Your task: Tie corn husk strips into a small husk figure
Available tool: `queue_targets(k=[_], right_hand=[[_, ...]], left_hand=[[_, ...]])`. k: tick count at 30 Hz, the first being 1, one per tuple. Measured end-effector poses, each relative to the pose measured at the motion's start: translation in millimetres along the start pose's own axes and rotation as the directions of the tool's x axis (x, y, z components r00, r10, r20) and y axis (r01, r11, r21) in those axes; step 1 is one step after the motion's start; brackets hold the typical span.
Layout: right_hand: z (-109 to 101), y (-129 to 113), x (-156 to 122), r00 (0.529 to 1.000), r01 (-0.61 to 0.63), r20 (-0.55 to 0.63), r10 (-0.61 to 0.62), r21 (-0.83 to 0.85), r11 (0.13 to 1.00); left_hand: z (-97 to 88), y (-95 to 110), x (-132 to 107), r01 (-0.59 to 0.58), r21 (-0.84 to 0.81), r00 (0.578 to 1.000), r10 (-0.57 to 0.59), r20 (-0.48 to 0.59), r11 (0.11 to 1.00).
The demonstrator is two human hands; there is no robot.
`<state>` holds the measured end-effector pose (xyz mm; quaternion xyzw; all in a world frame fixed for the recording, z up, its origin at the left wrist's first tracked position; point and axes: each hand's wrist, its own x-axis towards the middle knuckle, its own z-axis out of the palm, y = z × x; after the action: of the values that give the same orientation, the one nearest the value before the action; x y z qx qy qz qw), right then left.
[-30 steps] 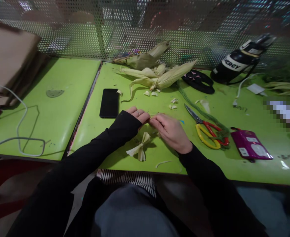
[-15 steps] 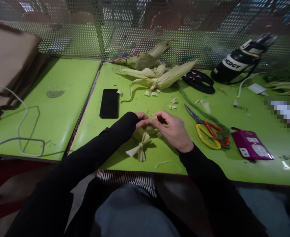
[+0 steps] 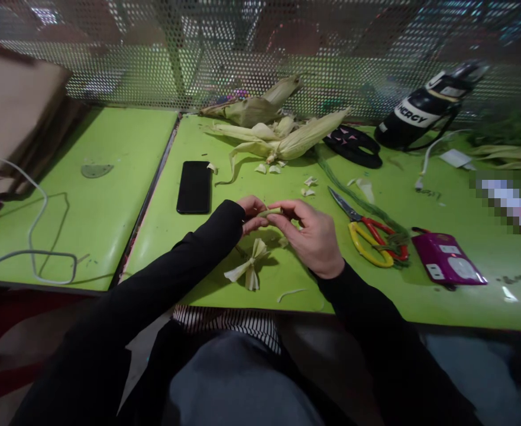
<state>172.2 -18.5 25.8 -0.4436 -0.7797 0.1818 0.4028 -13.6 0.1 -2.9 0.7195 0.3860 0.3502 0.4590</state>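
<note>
Between my left hand [image 3: 252, 214] and my right hand [image 3: 311, 234] is a narrow pale-green strip of corn husk [image 3: 271, 212], pinched at both ends by thumbs and fingers. It is held just above the green table [image 3: 162, 248]. Below my hands lies a bow-shaped piece of tied corn husk [image 3: 252, 265]. A thin pale husk shred [image 3: 291, 293] rests near the table's front edge. To the right of my right hand lie scissors [image 3: 366, 229] with one red and one yellow handle, on green cord [image 3: 353, 190].
A black phone [image 3: 194, 187] lies left of my hands. Corn husks [image 3: 287, 139] are piled at the back beside a black roll [image 3: 353, 146]. A black bottle [image 3: 420, 112], a purple power socket [image 3: 449, 258], a paper bag [image 3: 16, 112] and a perforated screen [image 3: 225, 53] surround the space.
The husk strip has turned and shows more clearly between my fingers. My hands have barely moved. The whole view has shifted slightly.
</note>
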Motion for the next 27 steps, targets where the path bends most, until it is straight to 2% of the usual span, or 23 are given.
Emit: queue_targets(k=[4, 8, 12, 14, 17, 20, 22, 24, 27], right_hand=[[2, 0, 0, 0.997, -0.075, -0.029, 0.078, 0.107, 0.991], [0, 0, 2, 0.986, -0.166, 0.024, 0.165, 0.247, 0.955], [-3, -2, 2, 0.991, -0.136, 0.022, 0.135, 0.236, 0.962], [-4, -3, 2, 0.994, -0.111, -0.002, 0.114, 0.185, 0.976], [-4, -5, 2, 0.995, -0.094, -0.023, 0.098, 0.119, 0.988], [-2, -5, 2, 0.996, -0.084, -0.009, 0.086, 0.130, 0.988], [-1, -3, 1, 0.996, -0.090, 0.011, 0.090, 0.168, 0.982], [-2, -1, 1, 0.993, -0.120, 0.045, 0.113, 0.233, 0.965], [-5, 2, 2, 0.983, -0.177, 0.113, 0.147, 0.331, 0.927]], left_hand=[[4.6, -2, 1, 0.088, -0.225, 0.995, -0.074, 0.069, 0.971], [4.1, -2, 1, 0.093, -0.262, 0.990, -0.061, 0.128, 0.961], [3.1, -1, 0, 0.149, -0.303, 0.978, -0.094, 0.187, 0.941], [2.6, 0, -1, 0.140, -0.277, 0.979, -0.091, 0.183, 0.951], [0.9, 3, -1, 0.058, -0.186, 0.995, -0.041, 0.094, 0.981], [-2.2, 10, -1, 0.016, -0.058, 1.000, -0.016, -0.002, 0.998], [-4.3, 14, -2, 0.018, -0.019, 1.000, -0.019, -0.003, 1.000], [-5.5, 16, -3, 0.028, -0.055, 0.999, -0.027, 0.024, 0.998], [-4.6, 16, -5, 0.062, -0.198, 0.996, -0.048, 0.077, 0.978]])
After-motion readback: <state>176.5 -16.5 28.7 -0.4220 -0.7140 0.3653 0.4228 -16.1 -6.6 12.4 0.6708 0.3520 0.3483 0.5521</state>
